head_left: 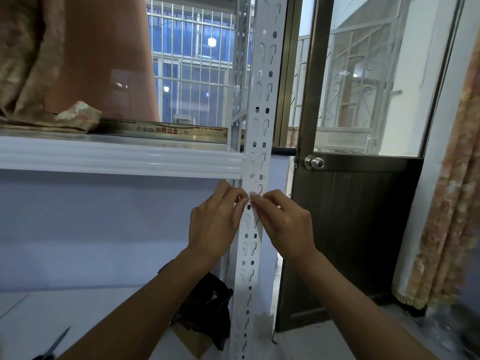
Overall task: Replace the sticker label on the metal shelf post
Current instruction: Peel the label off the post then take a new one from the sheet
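Here, thin sticker [251, 202] on slotted post [262, 100].

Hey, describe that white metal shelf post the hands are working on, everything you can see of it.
The white-painted perforated metal shelf post stands upright, running from top to bottom of the view. Its face carries paired columns of keyhole slots alternating with small oval holes. A white ribbed shelf beam joins it from the left. Just below that joint, the left hand and right hand pinch a small white sticker label with a red line at its face. The paint looks clean.
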